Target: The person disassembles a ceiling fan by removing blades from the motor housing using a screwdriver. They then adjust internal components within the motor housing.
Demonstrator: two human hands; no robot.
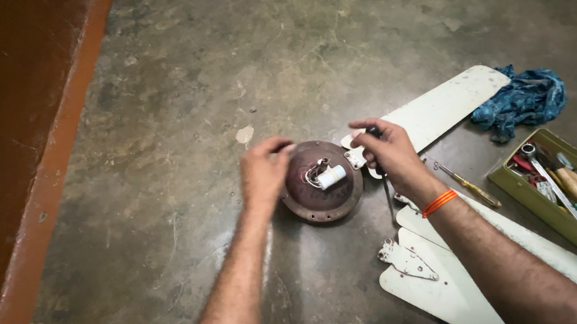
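On floor | fan motor (321, 180) btwn hands | left hand (263, 172) touching rim

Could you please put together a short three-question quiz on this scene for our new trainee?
1. True or false: the left hand rests on the rim of the round motor housing.
2. What does the right hand hold against the blade bracket: A a screwdriver, B a hammer, C a cloth?
3. What colour is the toolbox?

Key: 1 true; 2 A; 3 olive green.
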